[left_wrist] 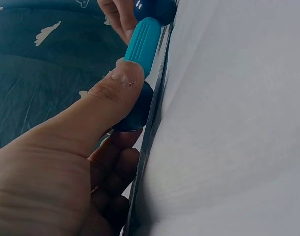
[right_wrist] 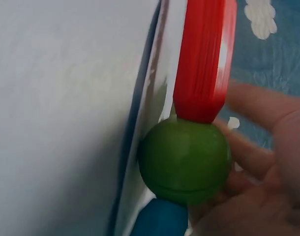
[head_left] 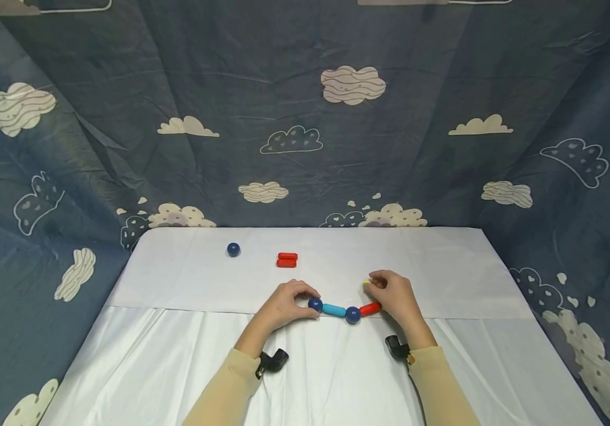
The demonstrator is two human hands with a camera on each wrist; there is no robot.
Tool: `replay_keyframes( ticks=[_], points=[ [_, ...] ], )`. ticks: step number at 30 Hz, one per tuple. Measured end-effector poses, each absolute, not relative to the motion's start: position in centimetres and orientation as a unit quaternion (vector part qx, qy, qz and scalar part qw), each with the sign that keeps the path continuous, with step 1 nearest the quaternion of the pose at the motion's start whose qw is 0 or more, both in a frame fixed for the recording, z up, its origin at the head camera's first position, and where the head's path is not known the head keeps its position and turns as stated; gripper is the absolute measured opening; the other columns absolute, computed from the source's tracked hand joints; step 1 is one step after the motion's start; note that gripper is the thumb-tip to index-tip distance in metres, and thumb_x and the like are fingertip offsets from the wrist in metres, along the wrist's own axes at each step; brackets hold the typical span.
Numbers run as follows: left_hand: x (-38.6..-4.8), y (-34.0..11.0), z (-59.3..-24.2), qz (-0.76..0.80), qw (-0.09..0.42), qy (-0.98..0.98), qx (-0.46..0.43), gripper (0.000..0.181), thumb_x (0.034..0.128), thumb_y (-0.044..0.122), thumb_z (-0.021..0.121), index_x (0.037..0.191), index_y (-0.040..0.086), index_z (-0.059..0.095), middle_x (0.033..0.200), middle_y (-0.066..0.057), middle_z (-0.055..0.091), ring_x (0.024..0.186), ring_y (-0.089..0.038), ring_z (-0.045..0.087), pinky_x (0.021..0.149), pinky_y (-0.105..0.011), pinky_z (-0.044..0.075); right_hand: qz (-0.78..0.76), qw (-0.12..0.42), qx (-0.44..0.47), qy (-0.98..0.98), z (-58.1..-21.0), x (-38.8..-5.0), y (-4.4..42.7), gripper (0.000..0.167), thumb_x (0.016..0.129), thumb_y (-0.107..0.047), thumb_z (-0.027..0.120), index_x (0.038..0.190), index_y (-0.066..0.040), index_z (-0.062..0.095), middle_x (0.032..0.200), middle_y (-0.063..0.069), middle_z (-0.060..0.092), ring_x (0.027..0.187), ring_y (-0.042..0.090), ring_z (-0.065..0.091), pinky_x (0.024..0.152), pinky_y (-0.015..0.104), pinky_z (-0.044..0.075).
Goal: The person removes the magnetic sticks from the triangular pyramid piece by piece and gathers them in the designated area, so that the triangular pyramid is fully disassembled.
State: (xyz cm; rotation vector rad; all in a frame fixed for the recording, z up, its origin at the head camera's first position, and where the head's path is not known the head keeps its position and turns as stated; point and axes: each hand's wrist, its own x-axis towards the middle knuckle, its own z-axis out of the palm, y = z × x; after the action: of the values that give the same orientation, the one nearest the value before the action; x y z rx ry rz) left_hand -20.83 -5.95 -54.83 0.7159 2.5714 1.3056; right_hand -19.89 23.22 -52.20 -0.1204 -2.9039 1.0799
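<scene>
My left hand [head_left: 286,305] pinches a dark blue ball [head_left: 315,305] between thumb and fingers; in the left wrist view that ball [left_wrist: 140,113] is partly behind the thumb. A light blue ribbed rod [head_left: 333,310] links it to a second dark blue ball [head_left: 353,315]. From there a red rod [head_left: 370,309] runs to my right hand [head_left: 394,294]. The right wrist view shows this rod meeting a green ball [right_wrist: 184,160], with a blue rod [right_wrist: 162,219] below; the hand hides both from the head view. At my right fingertips a small yellow piece [head_left: 366,283] shows, mostly covered.
Two red rods [head_left: 286,260] lie side by side farther back on the white-covered table [head_left: 187,278]. A loose dark blue ball [head_left: 234,249] rests to their left. A dark cloth with cloud prints [head_left: 283,106] hangs behind and along the sides.
</scene>
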Motion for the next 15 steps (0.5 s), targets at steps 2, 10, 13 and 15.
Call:
replay_keyframes(
  ticks=[2,10,13,15],
  points=[
    [-20.8,-6.0,-54.8,0.438,0.087,0.862,0.239,0.036,0.0819,0.032,0.093,0.114,0.023,0.079,0.112,0.007,0.076,0.104,-0.011,0.063,0.1,-0.034,0.053,0.355,0.036,-0.02,-0.934,-51.8,-19.5,22.8,0.036,0.097,-0.02,0.077,0.127,-0.002,0.073,0.111,0.014,0.076,0.1,0.028,0.067,0.096,0.047,0.06],
    [-20.8,-6.0,-54.8,0.428,0.077,0.867,0.243,0.037,0.0801,0.036,0.094,0.111,0.024,0.079,0.108,0.008,0.075,0.1,-0.007,0.062,0.096,-0.03,0.053,0.378,0.002,0.108,-0.919,-50.9,-17.6,19.5,0.031,0.094,-0.022,0.082,0.122,-0.008,0.076,0.111,0.006,0.078,0.101,0.023,0.073,0.094,0.046,0.061],
    [-20.8,-6.0,-54.8,0.429,0.067,0.865,0.252,0.036,0.0794,0.036,0.094,0.11,0.023,0.079,0.107,0.008,0.075,0.099,-0.007,0.062,0.094,-0.029,0.053,0.369,-0.022,0.137,-0.919,-51.4,-17.3,18.9,0.028,0.094,-0.024,0.083,0.118,-0.011,0.078,0.106,0.0,0.078,0.097,0.016,0.072,0.089,0.039,0.061],
    [-20.8,-6.0,-54.9,0.43,0.066,0.863,0.257,0.036,0.0796,0.036,0.094,0.11,0.023,0.079,0.107,0.008,0.075,0.099,-0.007,0.062,0.093,-0.028,0.053,0.362,-0.032,0.138,-0.921,-51.9,-17.3,18.8,0.027,0.092,-0.025,0.084,0.115,-0.012,0.079,0.102,-0.003,0.078,0.092,0.01,0.07,0.086,0.033,0.06]
  ],
)
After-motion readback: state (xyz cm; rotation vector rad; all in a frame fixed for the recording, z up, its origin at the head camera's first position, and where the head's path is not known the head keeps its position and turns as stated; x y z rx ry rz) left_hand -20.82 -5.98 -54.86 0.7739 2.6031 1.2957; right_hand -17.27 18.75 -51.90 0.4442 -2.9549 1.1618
